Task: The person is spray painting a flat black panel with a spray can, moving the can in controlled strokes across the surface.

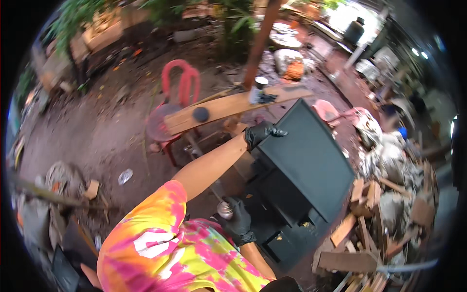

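My left hand (263, 134), in a black glove, is closed on the upper left edge of a dark grey furniture piece (309, 153), which has a flat panel and several recessed sections below. Lower down, my gloved right hand (235, 221) grips a silver metal tool (224, 210) with a rounded end, beside the furniture's lower part; the rest of the tool is partly hidden. A wooden plank (187, 121) lies across a red plastic chair (169, 73) above my hands, bearing a dark round object (201, 115) and a white container (257, 90) next to something black.
A wooden post (259, 44) stands behind the plank. Scrap wood (345, 228) and pale sacks (391, 160) crowd the right side. More sacks (39, 219) and boards lie at the lower left. Pink plastic items (328, 111) sit beyond the furniture.
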The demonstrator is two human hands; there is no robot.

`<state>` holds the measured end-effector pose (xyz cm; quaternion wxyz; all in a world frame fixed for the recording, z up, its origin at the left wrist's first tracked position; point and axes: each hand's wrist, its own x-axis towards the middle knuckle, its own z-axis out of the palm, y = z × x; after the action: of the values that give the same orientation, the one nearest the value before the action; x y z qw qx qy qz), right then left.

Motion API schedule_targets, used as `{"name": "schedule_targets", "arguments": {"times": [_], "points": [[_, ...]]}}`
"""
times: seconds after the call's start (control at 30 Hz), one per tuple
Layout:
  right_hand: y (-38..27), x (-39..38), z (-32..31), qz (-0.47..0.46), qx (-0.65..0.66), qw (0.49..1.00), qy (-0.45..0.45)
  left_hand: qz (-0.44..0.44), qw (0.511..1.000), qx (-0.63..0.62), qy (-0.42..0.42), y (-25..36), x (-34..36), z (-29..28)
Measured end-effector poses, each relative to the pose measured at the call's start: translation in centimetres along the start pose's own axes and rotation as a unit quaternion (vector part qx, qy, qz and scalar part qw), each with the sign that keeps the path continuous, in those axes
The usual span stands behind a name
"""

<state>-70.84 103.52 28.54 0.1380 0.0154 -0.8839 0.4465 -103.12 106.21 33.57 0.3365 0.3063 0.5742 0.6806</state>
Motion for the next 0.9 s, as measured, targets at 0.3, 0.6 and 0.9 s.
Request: {"name": "schedule_targets", "arguments": {"times": [0.3, 0.6, 0.9], "points": [[3.2, 6.8, 9.0, 0.087, 0.036, 0.964, -0.248, 0.221, 0.891, -0.182, 0.352, 5.1, -30.9, -16.3], [-1.4, 18.0, 22.0, -0.038, 0.162, 0.941, -0.295, 0.276, 0.623, -0.179, 0.710, 0.1, -63.6, -17.4], [-7.7, 23.8, 39.3, 0.192, 0.350, 0.744, -0.535, 0.346, 0.316, -0.103, 0.877, -6.1, -88.0, -11.3]]}}
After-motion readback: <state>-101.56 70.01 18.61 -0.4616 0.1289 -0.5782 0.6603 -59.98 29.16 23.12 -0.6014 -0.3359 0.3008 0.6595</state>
